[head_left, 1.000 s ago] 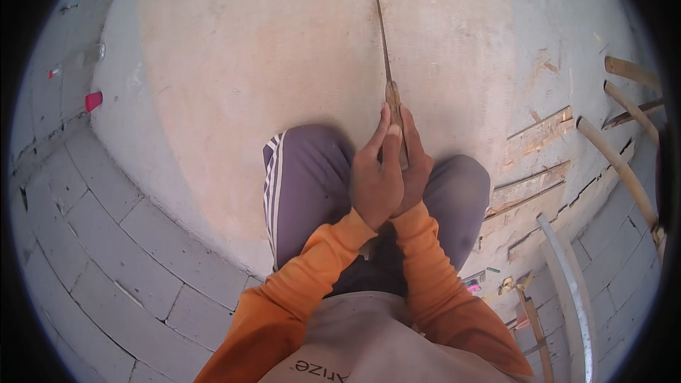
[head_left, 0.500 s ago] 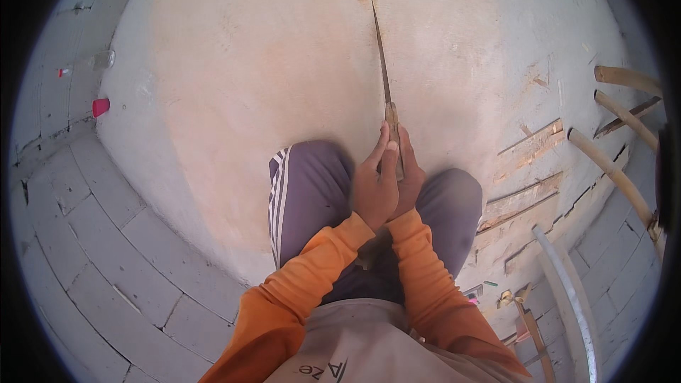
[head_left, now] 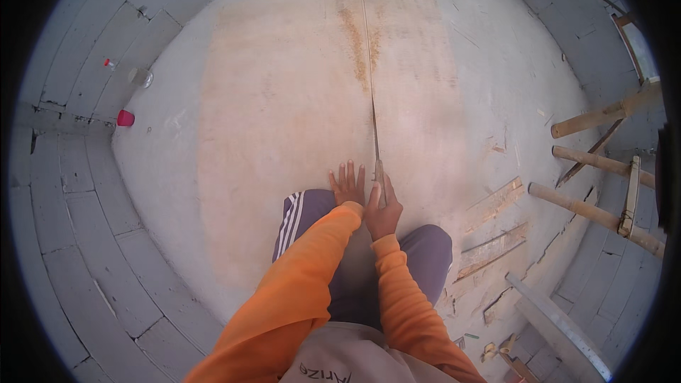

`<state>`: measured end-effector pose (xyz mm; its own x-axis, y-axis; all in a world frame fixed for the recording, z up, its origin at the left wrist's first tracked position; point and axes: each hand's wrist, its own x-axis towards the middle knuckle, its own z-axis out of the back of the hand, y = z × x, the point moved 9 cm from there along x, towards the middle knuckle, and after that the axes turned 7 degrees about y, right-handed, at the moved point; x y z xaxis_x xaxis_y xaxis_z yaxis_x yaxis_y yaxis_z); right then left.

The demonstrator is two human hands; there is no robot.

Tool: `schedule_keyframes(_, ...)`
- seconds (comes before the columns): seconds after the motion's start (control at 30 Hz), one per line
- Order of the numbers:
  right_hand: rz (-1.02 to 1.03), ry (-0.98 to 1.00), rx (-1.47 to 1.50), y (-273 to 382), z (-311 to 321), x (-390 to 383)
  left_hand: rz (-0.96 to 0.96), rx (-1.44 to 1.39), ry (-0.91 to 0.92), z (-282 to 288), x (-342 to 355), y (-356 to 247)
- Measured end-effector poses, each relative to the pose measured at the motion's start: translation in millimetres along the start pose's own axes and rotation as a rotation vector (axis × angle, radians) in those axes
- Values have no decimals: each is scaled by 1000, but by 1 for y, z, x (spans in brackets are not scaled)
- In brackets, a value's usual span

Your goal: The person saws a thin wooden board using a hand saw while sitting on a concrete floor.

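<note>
A wide, pale wooden sheet (head_left: 277,92) lies flat on the floor in front of my knees. My right hand (head_left: 384,214) is closed around the wooden handle of a handsaw (head_left: 376,138), whose narrow blade points away from me along a long, straight cut (head_left: 366,35). Just left of the handle, my left hand (head_left: 347,188) rests on the sheet with its fingers spread. Brown sawdust (head_left: 352,46) is scattered on both sides of the cut's far part.
On the right lie wooden strips (head_left: 494,250), bamboo poles (head_left: 574,204) and a pale beam (head_left: 557,323). A pink cup (head_left: 125,118) and a clear container (head_left: 142,77) stand near the grey block wall (head_left: 85,241) on the left.
My left hand has let go of the saw handle and now lies on the sheet. The right hand still grips the saw. The view has tilted up, showing the sheet's far edge.
</note>
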<state>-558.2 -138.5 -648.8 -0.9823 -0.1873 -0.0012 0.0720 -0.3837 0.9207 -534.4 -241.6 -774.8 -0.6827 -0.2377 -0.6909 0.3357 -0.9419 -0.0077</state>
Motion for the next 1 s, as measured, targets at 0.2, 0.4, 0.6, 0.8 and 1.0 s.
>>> schedule_keyframes(0.2, 29, -32, 36, 11, 2, -2, 27, -105, 44, -12, 8, 3)
schedule_keyframes(0.4, -69, -4, 95, 3, -1, -3, -53, -142, 32, -5, 1, 0)
schedule_keyframes(0.6, 65, -58, 3, 13, -1, -3, -37, -91, 89, 5, -8, 4)
schedule_keyframes(0.8, 89, -40, -75, 16, -4, -4, -203, -238, 43, 18, -11, 15)
schedule_keyframes(1.0, -21, 15, -118, 10, -3, -2, 346, -634, -681, 32, -30, 139)
